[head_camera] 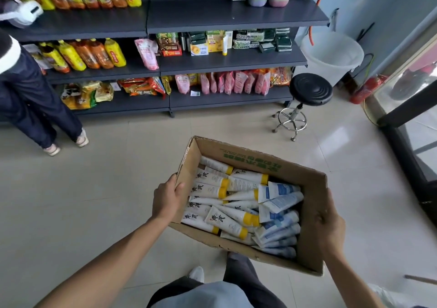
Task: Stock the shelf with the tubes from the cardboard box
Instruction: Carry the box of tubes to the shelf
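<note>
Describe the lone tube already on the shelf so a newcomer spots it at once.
Start at the dark shelving unit and find its middle tier on the right-hand bay. Among the yellow biscuit boxes and green packs, a white tube stands upright. It alone is slim, with a yellow cap at the bottom.

an open brown cardboard box (314,213) with green print on its far wall is held above the tiled floor, near and a little right of centre, tilted with its left side higher. inside lie many tubes (222,215) on their sides in a loose pile: white ones with yellow caps on the left, white-and-blue ones on the right. the dark grey shelf (236,61) stands far across the floor, with one yellow-capped tube (225,45) upright on its middle level.
</note>
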Demonstrator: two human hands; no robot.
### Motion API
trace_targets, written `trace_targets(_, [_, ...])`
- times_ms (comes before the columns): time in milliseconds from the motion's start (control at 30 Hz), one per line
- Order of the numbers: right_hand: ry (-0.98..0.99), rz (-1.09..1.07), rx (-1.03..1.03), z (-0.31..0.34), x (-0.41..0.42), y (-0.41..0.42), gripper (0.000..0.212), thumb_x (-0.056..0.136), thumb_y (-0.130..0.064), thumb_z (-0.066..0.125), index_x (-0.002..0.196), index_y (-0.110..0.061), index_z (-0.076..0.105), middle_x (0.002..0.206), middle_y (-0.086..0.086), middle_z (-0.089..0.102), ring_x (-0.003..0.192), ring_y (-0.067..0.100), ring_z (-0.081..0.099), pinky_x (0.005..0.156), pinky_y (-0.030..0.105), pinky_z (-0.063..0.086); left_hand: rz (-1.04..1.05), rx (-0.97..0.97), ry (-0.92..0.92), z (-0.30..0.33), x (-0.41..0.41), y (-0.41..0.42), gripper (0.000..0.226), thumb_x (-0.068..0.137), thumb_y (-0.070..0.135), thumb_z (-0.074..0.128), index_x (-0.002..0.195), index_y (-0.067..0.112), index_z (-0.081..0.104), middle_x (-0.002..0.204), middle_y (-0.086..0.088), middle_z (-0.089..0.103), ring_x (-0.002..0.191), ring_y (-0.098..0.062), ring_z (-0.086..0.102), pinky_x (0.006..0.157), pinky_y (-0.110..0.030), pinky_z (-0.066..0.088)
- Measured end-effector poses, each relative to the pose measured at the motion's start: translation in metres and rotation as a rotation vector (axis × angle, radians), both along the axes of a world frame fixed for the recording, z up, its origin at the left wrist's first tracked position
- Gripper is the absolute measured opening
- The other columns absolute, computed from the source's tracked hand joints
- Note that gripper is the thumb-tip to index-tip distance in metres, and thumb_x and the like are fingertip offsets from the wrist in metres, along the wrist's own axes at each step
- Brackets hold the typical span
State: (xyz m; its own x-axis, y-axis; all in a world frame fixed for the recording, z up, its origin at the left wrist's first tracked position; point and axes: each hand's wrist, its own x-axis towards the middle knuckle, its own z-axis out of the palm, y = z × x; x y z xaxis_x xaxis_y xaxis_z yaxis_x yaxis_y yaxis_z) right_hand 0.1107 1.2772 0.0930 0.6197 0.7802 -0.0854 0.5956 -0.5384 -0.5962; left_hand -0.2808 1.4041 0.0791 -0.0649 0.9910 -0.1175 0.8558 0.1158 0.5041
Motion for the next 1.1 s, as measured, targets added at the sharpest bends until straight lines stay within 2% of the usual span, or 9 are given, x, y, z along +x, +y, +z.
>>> trace_targets(67, [0.006,0.016,-0.006,-0.002,0.019,0.023,0.093,0.080,0.013,0.051,0.153,-0.040,0.026,0.085,0.025,0.069,0.067,0.034,0.063,0.061,0.040,0.048,0.013,-0.007,-0.003,0.000,0.019,0.017,0.024,0.100,0.022,0.058,0.108,-0.001,0.060,0.075,-0.022,0.065,0.073,-0.043,0.064,0.060,-0.040,0.045])
trace_targets(300, [0.004,0.026,-0.015,0.012,0.100,0.107,0.096,0.079,0.012,0.049,0.152,-0.045,0.024,0.064,0.013,0.059,0.055,0.029,0.053,0.053,0.038,0.042,0.013,-0.027,0.005,0.007,0.104,0.098,0.025,0.100,0.024,0.058,0.106,0.000,0.059,0.076,-0.023,0.066,0.074,-0.045,0.065,0.061,-0.042,0.046])
trace_targets(400, [-0.021,0.017,-0.027,0.017,0.126,0.138,0.094,0.079,0.011,0.048,0.152,-0.043,0.025,0.066,0.013,0.060,0.056,0.030,0.053,0.054,0.036,0.040,0.024,-0.027,-0.017,0.009,0.133,0.131,0.028,0.100,0.023,0.058,0.116,0.000,0.060,0.084,-0.026,0.067,0.080,-0.046,0.065,0.067,-0.044,0.049])
trace_targets(600, [-0.028,-0.009,-0.004,0.019,0.172,0.201,0.094,0.080,0.010,0.050,0.151,-0.046,0.024,0.071,0.012,0.062,0.059,0.029,0.056,0.056,0.038,0.043,0.016,-0.060,-0.051,0.014,0.183,0.206,0.027,0.100,0.024,0.057,0.114,0.001,0.060,0.090,-0.023,0.069,0.085,-0.044,0.066,0.069,-0.043,0.050])
trace_targets(700, [-0.030,-0.031,0.008,0.017,0.190,0.235,0.096,0.080,0.009,0.053,0.149,-0.051,0.023,0.080,0.003,0.062,0.065,0.026,0.057,0.061,0.033,0.043,-0.016,-0.086,-0.051,0.011,0.207,0.253,0.027,0.101,0.024,0.056,0.116,0.002,0.060,0.095,-0.021,0.070,0.088,-0.042,0.066,0.071,-0.041,0.049])
trace_targets(767, [-0.022,-0.059,-0.003,0.012,0.202,0.261,0.097,0.080,0.008,0.053,0.149,-0.051,0.021,0.084,0.002,0.064,0.068,0.025,0.058,0.062,0.032,0.042,-0.040,-0.090,-0.049,0.007,0.223,0.289,0.026,0.100,0.024,0.056,0.115,0.003,0.060,0.094,-0.021,0.070,0.088,-0.042,0.066,0.069,-0.040,0.048])
trace_targets(900, [-0.010,-0.126,-0.027,0.001,0.227,0.317,0.092,0.084,0.003,0.055,0.151,-0.050,0.021,0.075,0.012,0.066,0.064,0.029,0.060,0.059,0.037,0.048,-0.097,-0.100,-0.062,-0.005,0.258,0.369,0.028,0.100,0.024,0.057,0.117,0.002,0.060,0.093,-0.020,0.071,0.086,-0.041,0.067,0.070,-0.042,0.052])
trace_targets(1100, [0.019,-0.208,-0.041,0.002,0.263,0.409,0.088,0.088,-0.003,0.056,0.150,-0.054,0.019,0.082,0.005,0.065,0.069,0.024,0.060,0.063,0.035,0.047,-0.176,-0.135,-0.041,-0.012,0.308,0.486,0.024,0.100,0.024,0.057,0.109,0.003,0.060,0.084,-0.017,0.070,0.079,-0.040,0.067,0.063,-0.039,0.048])
